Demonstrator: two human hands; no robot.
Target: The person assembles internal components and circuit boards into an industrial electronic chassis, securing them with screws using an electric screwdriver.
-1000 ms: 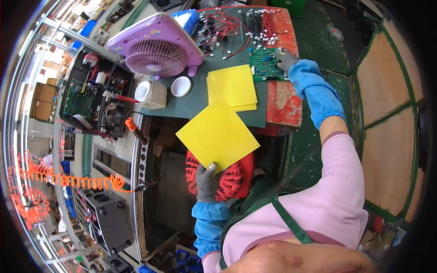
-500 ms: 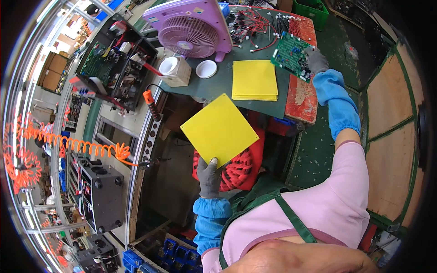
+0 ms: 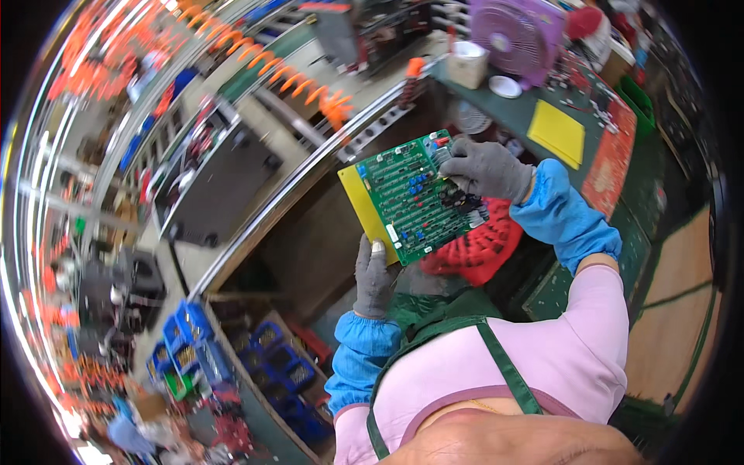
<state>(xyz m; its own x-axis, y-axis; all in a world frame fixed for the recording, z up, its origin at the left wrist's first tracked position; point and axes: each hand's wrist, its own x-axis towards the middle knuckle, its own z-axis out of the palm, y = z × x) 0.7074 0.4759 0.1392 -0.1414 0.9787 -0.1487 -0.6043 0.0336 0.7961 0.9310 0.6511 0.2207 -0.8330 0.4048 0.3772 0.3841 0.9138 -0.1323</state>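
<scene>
My left hand, in a grey glove, pinches the lower corner of a yellow square sheet, thumb on top. Over most of that sheet lies a green circuit board with rows of small parts, blue components and connectors. My right hand, gloved too, grips the board at its upper right edge, fingers bent around dark parts there. Whether the board touches the sheet all over cannot be made out. Blue sleeve covers sit on both forearms.
A stack of yellow sheets lies on the green table beyond my right hand. Near it stand a purple fan, a white container and a round lid. Blue bins sit lower left; a red-black seat cushion is below.
My right hand has brought the circuit board from above the table's right side onto the yellow sheet in my left hand. The view has swung left, showing more blue bins.
</scene>
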